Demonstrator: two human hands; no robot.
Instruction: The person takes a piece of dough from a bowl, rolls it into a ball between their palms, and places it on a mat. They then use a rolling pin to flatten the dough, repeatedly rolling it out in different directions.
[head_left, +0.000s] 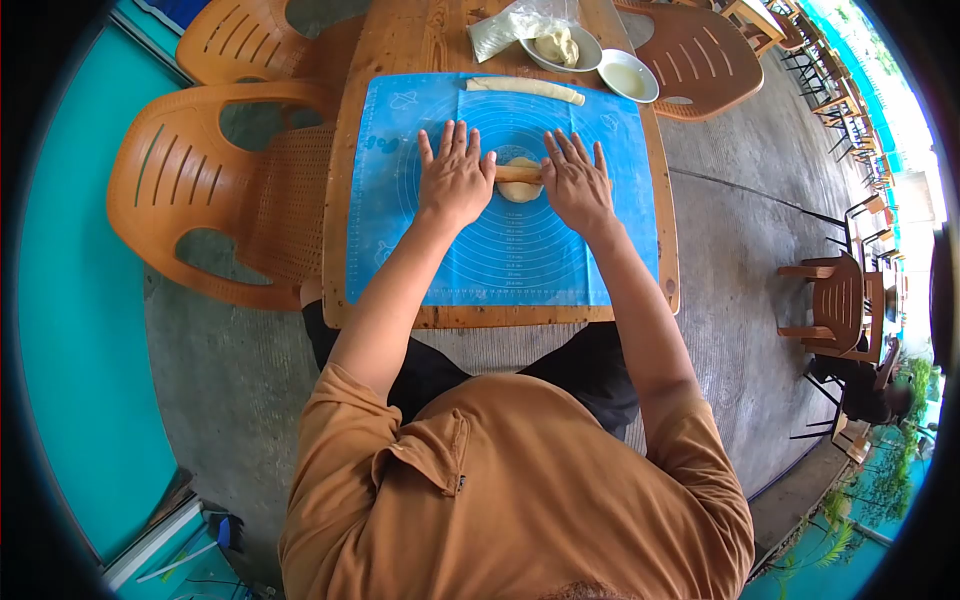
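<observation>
A wooden rolling pin lies across a small flattened round of dough on the blue silicone mat. My left hand rests palm down over the pin's left end, its fingers stretched forward and apart. Over the right end lies my right hand, also flat with fingers spread. Both palms hide the ends of the pin. Beyond the hands, a long rolled strip of dough sits along the mat's far edge.
At the table's far side stand a bowl with a dough lump, a bowl of pale liquid and a plastic bag of white powder. Brown chairs flank the wooden table. A person sits far right.
</observation>
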